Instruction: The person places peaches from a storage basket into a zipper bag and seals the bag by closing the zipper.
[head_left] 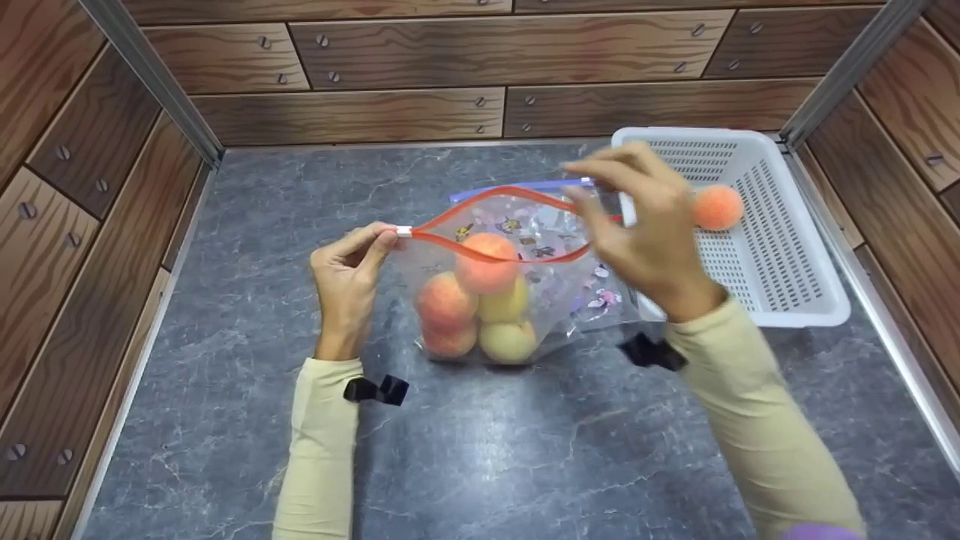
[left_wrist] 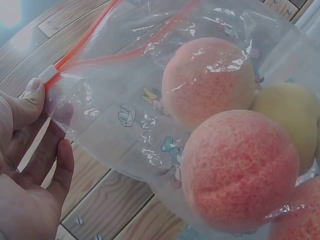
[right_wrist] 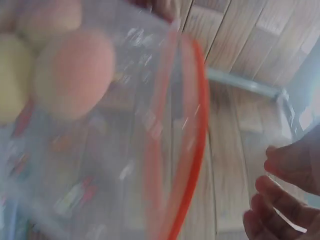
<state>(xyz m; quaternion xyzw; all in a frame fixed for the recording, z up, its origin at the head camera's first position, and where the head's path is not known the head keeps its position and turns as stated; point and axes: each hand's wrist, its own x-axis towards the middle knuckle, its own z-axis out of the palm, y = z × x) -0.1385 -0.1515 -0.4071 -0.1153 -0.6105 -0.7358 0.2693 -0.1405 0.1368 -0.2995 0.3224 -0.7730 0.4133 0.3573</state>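
A clear zip bag [head_left: 551, 289] with an orange-red zip strip stands with its mouth spread apart. Inside it are several peaches [left_wrist: 240, 170], pink and yellowish, piled toward the left. My left hand [head_left: 345, 277] pinches the bag's left top corner beside the white slider [left_wrist: 48, 74]. Above the right end of the bag's mouth is my right hand [head_left: 649, 225], its fingers loosely bent and apart. In the right wrist view its fingers [right_wrist: 277, 202] hold nothing and stand away from the orange strip [right_wrist: 197, 140].
A white perforated basket [head_left: 814, 255] stands at the right with one orange-pink peach [head_left: 718, 208] in it. Behind the bag lies another bag with a blue-purple zip strip [head_left: 525, 187]. Wood-patterned walls [head_left: 510, 56] enclose the grey marbled tabletop [head_left: 480, 450] at the back and sides.
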